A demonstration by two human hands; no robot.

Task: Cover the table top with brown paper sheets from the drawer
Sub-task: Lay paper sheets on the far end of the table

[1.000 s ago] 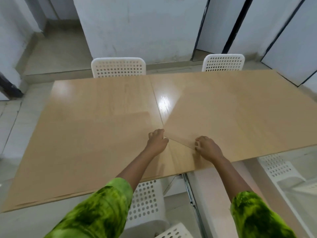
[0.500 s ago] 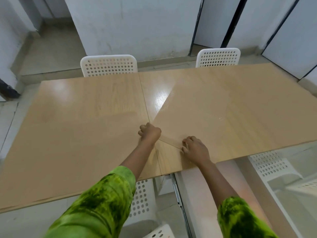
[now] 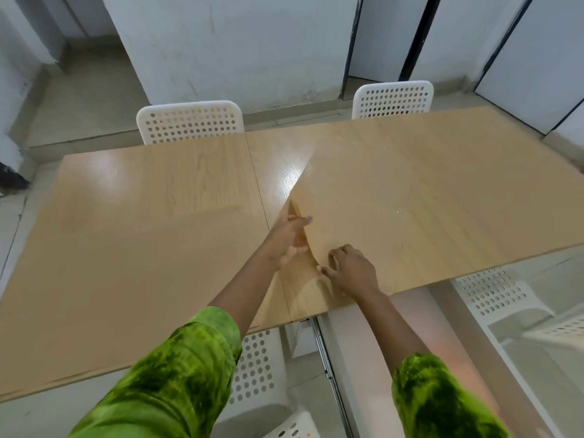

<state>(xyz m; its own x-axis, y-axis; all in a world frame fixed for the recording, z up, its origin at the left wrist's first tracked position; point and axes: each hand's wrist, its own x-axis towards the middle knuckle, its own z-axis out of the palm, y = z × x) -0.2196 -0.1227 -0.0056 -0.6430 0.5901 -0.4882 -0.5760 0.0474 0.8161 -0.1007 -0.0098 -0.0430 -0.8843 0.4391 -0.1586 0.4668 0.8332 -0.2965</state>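
- At table centre, near edge: right brown paper sheet (image 3: 420,200) lies matte over the right half of the table top (image 3: 278,162), rotated so its left border runs on a diagonal from the far middle down toward the hands.
- Near-left corner of this sheet is lifted and curled up off the wood; a small fold stands up just beyond the left hand.
- Left hand (image 3: 289,240): fingers extended, loosely spread, laid along the raised edge of the sheet. Thumb appears to be under or against the edge; a full pinch cannot be confirmed.
- Right hand (image 3: 352,268): fingers bent, fingertips (image 3: 331,254) pressing down on the sheet just right of the curled corner. Half-closed, nothing enclosed in the palm.
- Hands sit close together, the lifted corner between them.
- Left brown paper sheet (image 3: 104,273) lies flat over the near-left part of the table; its far edge stops short of the far edge, leaving glossy wood exposed behind it.
- Bare wedge of shiny table top shows between the two sheets, with the table's centre seam running through it.
- Green mottled sleeves (image 3: 177,377) cover both forearms up to mid-arm.
- Two white perforated chairs (image 3: 189,121) stand at the far side, against the table edge; more white perforated chairs sit below the near edge.
- Pale walls and tiled floor beyond.
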